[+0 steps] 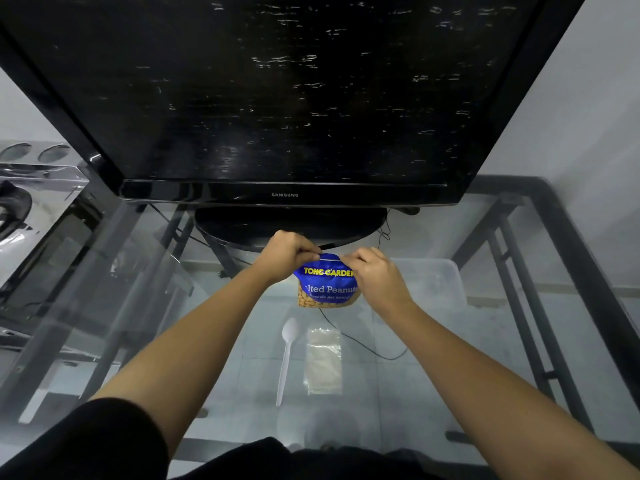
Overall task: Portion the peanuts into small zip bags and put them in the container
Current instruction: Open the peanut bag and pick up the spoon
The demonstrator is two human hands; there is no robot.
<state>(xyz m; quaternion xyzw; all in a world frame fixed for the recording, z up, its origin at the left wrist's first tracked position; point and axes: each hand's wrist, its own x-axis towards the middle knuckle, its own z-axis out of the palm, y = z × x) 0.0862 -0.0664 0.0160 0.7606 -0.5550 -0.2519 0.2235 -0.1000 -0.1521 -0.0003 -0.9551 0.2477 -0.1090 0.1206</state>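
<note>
Both hands are up at the top edge of one blue peanut packet (327,282). The left hand (287,252) pinches the top edge on its side, at about 10 o'clock from the packet's middle. The right hand (375,275) pinches the top edge on its side, at about 2 o'clock. Each grip is closed tight on that thin strip, with fingers and thumb squeezed together. It looks like the packet is about to be torn open, and no peanuts are out yet.

The packet hangs above the glass worktop (433,358), just in front of the round foot of a black television (284,98). I think the packet is soft and crinkly and a bit slippery. It looks light, with the nuts sitting low in the bottom. The top strip is the best place to hold, because it is flat and has no nuts in it. If it rips too fast, nuts could jump out and roll on the glass.

At 6 o'clock from the packet lies one white plastic spoon (286,358). Just beside it, on its right, lies a small stack of clear zip bags (323,362). They are thin and floppy, and I cannot tell how many there are. At 3 o'clock from the packet sits one clear plastic container (436,282). It is hard to see through the glass, and I cannot tell if it has a lid on.
</note>
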